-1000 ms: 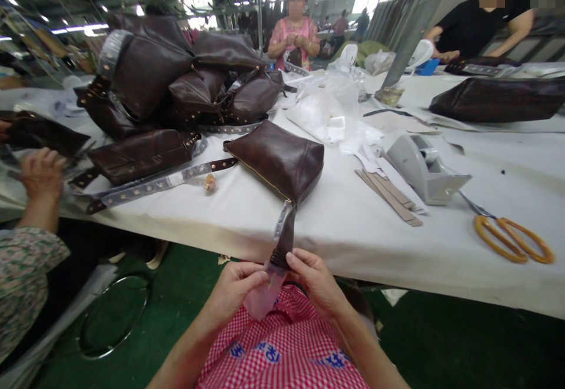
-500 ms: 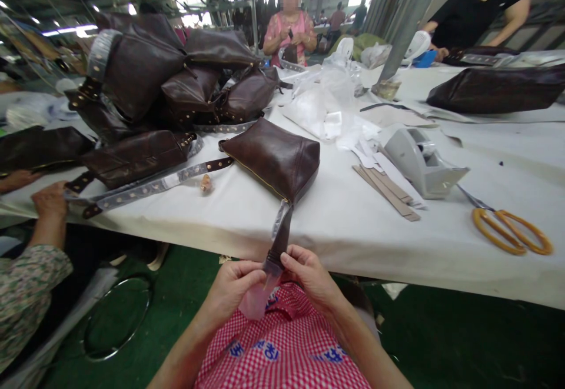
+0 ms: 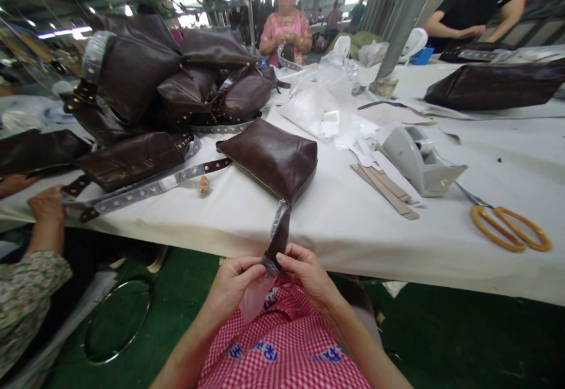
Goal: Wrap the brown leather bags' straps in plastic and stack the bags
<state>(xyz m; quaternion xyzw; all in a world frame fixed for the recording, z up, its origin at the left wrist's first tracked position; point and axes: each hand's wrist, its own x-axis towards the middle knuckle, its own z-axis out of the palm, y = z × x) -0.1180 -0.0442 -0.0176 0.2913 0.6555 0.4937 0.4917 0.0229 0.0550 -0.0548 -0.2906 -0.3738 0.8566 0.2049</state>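
A dark brown leather bag [image 3: 273, 156] lies on the white-covered table, its strap [image 3: 281, 233] hanging over the front edge toward me. My left hand [image 3: 236, 283] pinches a clear plastic sleeve [image 3: 258, 295] where it meets the strap's end. On the other side, my right hand [image 3: 304, 271] grips the strap itself, thumb on top. The sleeve's loose end droops below my fingers, above a red checked apron [image 3: 282, 353]. Exactly how far the sleeve covers the strap is hidden by my fingers.
More brown bags [image 3: 136, 71] are heaped at the left, beside a studded strap [image 3: 154, 188]. Rightward lie card strips [image 3: 384, 192], a tape dispenser [image 3: 426, 159] and orange-handled scissors [image 3: 507, 227]. A co-worker's hand [image 3: 46, 203] rests at the left table edge; other people stand across the table.
Both hands stay on the strap end, with the fingers shifting slightly and the plastic bunching closer around it. The bag stays in place. At the back right, a co-worker's hands have drawn together.
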